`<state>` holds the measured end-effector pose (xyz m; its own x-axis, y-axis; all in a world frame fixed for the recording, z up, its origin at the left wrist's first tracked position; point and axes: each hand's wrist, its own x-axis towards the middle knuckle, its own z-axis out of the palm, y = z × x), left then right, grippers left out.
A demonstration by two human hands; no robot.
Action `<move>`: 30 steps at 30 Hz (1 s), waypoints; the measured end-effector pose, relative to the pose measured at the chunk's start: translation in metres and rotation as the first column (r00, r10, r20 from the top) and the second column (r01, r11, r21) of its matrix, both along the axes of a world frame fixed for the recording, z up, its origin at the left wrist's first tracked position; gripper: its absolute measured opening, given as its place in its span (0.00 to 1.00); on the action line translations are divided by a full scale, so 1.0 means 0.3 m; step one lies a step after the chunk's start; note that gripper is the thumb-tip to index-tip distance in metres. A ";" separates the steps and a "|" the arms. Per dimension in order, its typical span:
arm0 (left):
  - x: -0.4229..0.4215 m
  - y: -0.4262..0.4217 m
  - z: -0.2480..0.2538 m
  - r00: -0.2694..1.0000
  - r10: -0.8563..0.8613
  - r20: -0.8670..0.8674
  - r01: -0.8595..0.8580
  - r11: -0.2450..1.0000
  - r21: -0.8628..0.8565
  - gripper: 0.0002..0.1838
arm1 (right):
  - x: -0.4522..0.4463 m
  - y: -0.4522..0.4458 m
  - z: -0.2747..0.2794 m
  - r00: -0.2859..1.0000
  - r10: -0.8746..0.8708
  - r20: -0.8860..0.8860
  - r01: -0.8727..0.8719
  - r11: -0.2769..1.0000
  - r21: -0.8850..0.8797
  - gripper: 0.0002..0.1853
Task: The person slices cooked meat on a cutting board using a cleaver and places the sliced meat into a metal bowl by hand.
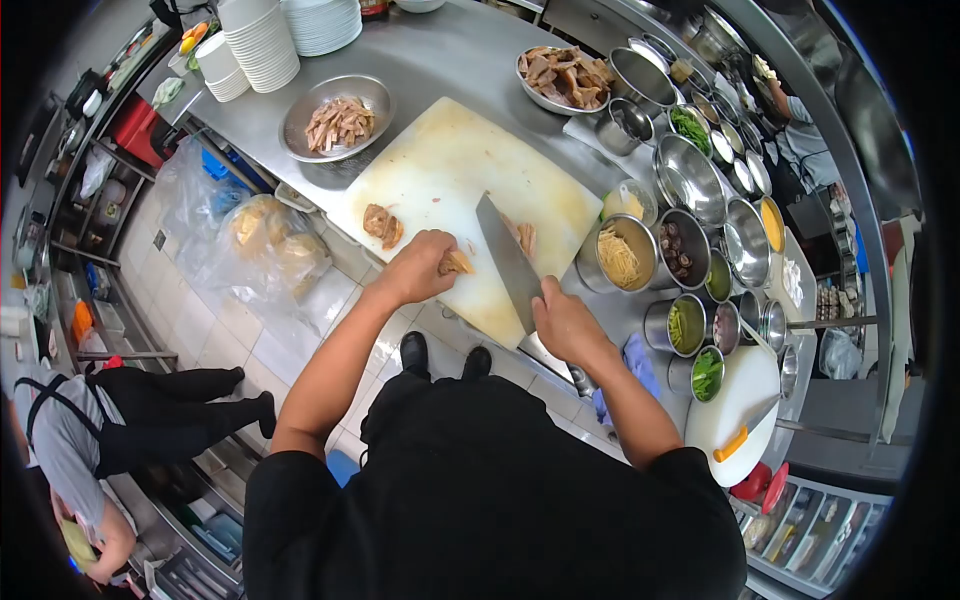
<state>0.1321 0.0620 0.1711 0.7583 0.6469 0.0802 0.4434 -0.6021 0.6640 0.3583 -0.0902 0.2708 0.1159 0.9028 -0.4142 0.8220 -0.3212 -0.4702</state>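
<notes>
My right hand (566, 325) grips the handle of a cleaver (508, 262), whose broad blade points away from me over the white cutting board (455, 150). Closed around a piece of cooked meat (457, 263), my left hand (422, 267) rests near the board's front edge, left of the blade. Another brown chunk of meat (382, 226) lies on the board at the left. Some cut meat (524, 236) shows just right of the blade, partly hidden by it. Beyond the board's left corner, a metal bowl (375, 97) holds meat strips (339, 124).
A bowl of meat pieces (566, 77) stands at the back. Metal pots, one with noodles (621, 257), crowd the right side. A yellow-handled knife (745, 430) lies on a smaller board (705, 428). Stacked bowls (258, 45) stand back left. Another person (75, 420) is at lower left.
</notes>
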 end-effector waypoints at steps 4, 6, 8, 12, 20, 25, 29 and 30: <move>-0.042 -0.011 -0.016 0.984 0.077 0.161 -0.059 0.992 -0.110 0.20 | -0.030 -0.012 0.020 0.997 0.072 -0.034 -0.072 0.997 -0.002 0.14; -0.047 -0.010 -0.026 0.974 0.087 0.210 -0.069 0.993 -0.094 0.17 | -0.043 -0.014 0.009 0.995 0.097 -0.011 -0.097 0.995 0.004 0.13; -0.046 -0.006 -0.036 0.961 0.095 0.258 -0.077 0.994 -0.081 0.15 | -0.062 -0.007 0.016 0.993 0.120 0.012 -0.120 0.993 0.006 0.13; -0.028 -0.009 -0.035 0.983 0.023 0.182 -0.033 0.998 0.054 0.07 | -0.101 0.014 0.088 0.970 0.224 0.091 -0.212 0.969 -0.124 0.11; -0.028 -0.030 -0.054 0.966 0.080 0.244 -0.095 0.994 0.053 0.05 | -0.143 0.055 -0.007 0.973 0.213 0.084 -0.200 0.969 -0.144 0.11; -0.047 -0.036 -0.060 0.947 0.123 0.296 -0.139 0.990 0.032 0.04 | -0.125 0.059 0.062 0.966 0.241 0.091 -0.226 0.963 -0.148 0.11; -0.049 -0.036 -0.061 0.951 0.129 0.280 -0.142 0.990 0.026 0.04 | -0.167 0.047 0.064 0.959 0.266 0.101 -0.243 0.951 -0.192 0.11; -0.050 -0.033 -0.066 0.949 0.120 0.293 -0.131 0.991 0.019 0.04 | -0.170 0.040 -0.004 0.958 0.266 0.110 -0.254 0.961 -0.113 0.10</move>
